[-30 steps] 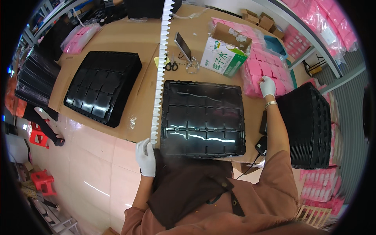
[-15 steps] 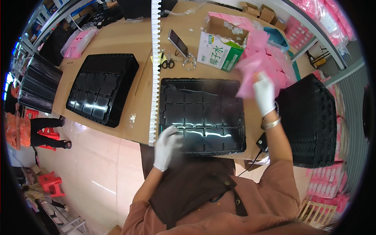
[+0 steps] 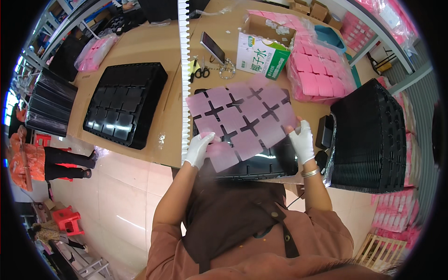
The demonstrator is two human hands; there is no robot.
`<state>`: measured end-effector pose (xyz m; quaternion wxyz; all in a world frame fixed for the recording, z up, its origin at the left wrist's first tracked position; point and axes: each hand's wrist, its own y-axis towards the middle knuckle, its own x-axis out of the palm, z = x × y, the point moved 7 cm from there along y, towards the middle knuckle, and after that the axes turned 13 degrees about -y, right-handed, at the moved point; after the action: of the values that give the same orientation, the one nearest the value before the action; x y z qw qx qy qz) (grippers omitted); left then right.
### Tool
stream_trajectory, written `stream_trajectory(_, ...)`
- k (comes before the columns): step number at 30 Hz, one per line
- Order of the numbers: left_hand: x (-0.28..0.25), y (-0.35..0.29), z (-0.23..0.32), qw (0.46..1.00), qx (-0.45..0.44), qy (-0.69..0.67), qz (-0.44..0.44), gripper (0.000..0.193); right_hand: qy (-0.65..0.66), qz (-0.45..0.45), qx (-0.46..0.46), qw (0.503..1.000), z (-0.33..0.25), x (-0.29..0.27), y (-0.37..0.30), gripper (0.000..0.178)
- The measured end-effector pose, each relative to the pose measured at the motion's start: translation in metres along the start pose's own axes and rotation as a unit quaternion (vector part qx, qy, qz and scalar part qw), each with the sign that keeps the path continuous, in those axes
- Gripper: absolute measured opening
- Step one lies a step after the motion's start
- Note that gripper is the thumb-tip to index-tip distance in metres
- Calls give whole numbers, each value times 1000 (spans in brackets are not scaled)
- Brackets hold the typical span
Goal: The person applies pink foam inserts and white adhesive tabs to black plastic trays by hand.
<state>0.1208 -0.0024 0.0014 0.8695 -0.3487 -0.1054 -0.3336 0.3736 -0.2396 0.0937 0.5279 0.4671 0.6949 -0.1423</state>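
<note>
A thin pink foam sheet (image 3: 238,122) with cross-shaped cut-outs is held up over a black plastic tray (image 3: 275,163), tilted and covering most of it. My left hand (image 3: 199,150), in a white glove, pinches the sheet's near left corner between thumb and fingers. At the right edge of the sheet, my right hand (image 3: 302,141), gloved with bare fingertips, grips it. The tray lies on the cardboard-topped table in front of me, its near rim showing below the sheet.
Stacked black trays (image 3: 368,140) stand at the right; another black tray (image 3: 123,105) lies left of the white toothed strip (image 3: 183,84). Beyond are a green-and-white carton (image 3: 261,56), phone (image 3: 212,46), scissors (image 3: 201,73) and a bagged pile of pink sheets (image 3: 322,77). A person in orange (image 3: 30,161) stands far left.
The pink sheet has come from the pile at the right to above the tray. My right hand has moved nearer, and my left hand has closed on the sheet's corner.
</note>
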Motion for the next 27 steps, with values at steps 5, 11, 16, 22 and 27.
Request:
stream_trajectory(5,-6,11,6,1000,-21,19,-6,24,345,-224,176,894,46,48,11,51)
stream_trajectory(11,17,-35,28,991,42,116,60,61,325,-221,143,909,79,60,-18,12)
stream_trajectory(16,9,-62,0,892,222,390,51,82,254,-275,256,891,56,24,-84,18)
stream_trajectory(22,-1,-51,10,906,188,371,80,81,207,-281,260,900,51,22,-98,18)
stream_trajectory(27,4,-63,14,871,217,430,93,79,184,-294,239,907,46,22,-95,19)
